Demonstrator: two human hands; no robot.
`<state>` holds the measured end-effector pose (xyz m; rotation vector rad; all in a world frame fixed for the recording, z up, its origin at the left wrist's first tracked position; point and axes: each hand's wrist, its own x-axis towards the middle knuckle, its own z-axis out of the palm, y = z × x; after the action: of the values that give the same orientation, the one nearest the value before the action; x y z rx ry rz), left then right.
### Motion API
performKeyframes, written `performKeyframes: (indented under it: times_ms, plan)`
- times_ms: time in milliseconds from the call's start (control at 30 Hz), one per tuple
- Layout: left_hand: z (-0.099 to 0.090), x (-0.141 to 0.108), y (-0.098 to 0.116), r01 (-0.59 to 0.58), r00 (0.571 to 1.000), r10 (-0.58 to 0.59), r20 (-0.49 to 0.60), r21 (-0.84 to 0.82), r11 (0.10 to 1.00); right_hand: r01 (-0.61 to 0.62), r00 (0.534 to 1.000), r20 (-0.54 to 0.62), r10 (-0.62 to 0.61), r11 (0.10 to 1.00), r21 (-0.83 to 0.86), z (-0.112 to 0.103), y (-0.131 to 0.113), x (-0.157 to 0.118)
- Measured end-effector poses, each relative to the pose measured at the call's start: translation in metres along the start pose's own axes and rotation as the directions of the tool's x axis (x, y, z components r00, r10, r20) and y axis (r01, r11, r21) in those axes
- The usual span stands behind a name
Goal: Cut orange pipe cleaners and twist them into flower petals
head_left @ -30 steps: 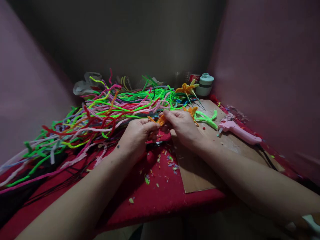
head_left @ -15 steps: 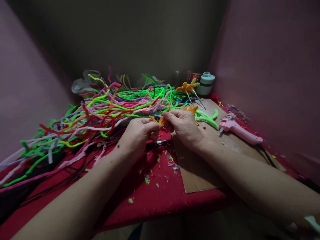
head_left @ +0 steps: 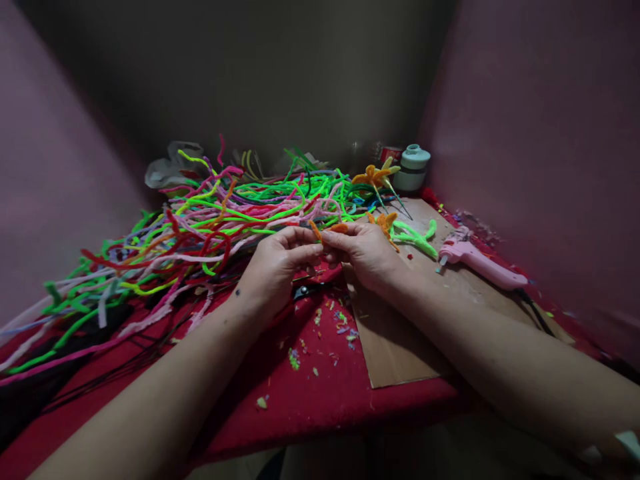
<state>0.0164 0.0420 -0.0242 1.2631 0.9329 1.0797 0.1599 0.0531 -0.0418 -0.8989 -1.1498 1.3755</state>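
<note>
my left hand [head_left: 278, 263] and right hand [head_left: 367, 253] pinch the orange piece [head_left: 339, 228] — ends now spread toward eleven and two o'clock; likely mid-shaping

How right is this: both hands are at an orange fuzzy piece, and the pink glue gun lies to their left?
Wrong side: the head view shows the pink glue gun to the right of the left hand and right hand. Both are indeed at the orange fuzzy piece.

Head-worn view (forward, down)
</note>
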Motion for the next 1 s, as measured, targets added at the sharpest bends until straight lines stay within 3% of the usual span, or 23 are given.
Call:
performKeyframes:
  times_ms: [233,400,500,600,667,733,800,900,1000]
  plan:
    - [0.000,0.001,0.000,-0.015,1.000,0.015,-0.008,-0.054,0.998,-0.026,0.995,0.093,0.022,0.999,0.043,0.000,-0.003,0.000]
    - [-0.002,0.002,-0.002,-0.054,0.998,0.054,-0.033,-0.011,0.998,-0.027,0.998,0.045,0.032,0.996,-0.088,0.004,-0.009,-0.004]
    - [0.000,0.001,-0.003,-0.071,0.995,0.076,-0.069,0.079,0.994,-0.066,0.998,-0.005,0.066,0.995,-0.073,0.007,-0.010,-0.006]
    - [0.003,0.000,-0.004,-0.205,0.968,0.233,-0.093,0.241,0.949,-0.129,0.991,-0.028,0.130,0.991,0.026,0.007,-0.008,-0.004]
    - [0.003,0.000,-0.004,-0.371,0.906,0.421,-0.046,0.391,0.842,-0.155,0.987,-0.023,0.158,0.984,0.091,0.007,-0.007,-0.003]
    - [0.002,0.001,-0.004,-0.450,0.860,0.510,0.005,0.478,0.754,-0.155,0.988,-0.006,0.157,0.981,0.120,0.005,-0.006,-0.001]
    - [-0.002,0.002,-0.002,-0.380,0.909,0.418,0.003,0.424,0.822,-0.127,0.992,0.018,0.125,0.986,0.107,0.004,-0.006,-0.001]
    - [-0.009,0.008,-0.001,-0.123,0.992,0.122,0.022,0.120,0.985,0.006,0.999,0.048,-0.006,1.000,0.001,0.003,-0.008,-0.004]
    - [-0.016,0.013,0.000,0.114,0.990,-0.105,0.096,-0.088,0.990,0.140,0.989,0.072,-0.132,0.982,-0.128,0.002,-0.008,-0.005]
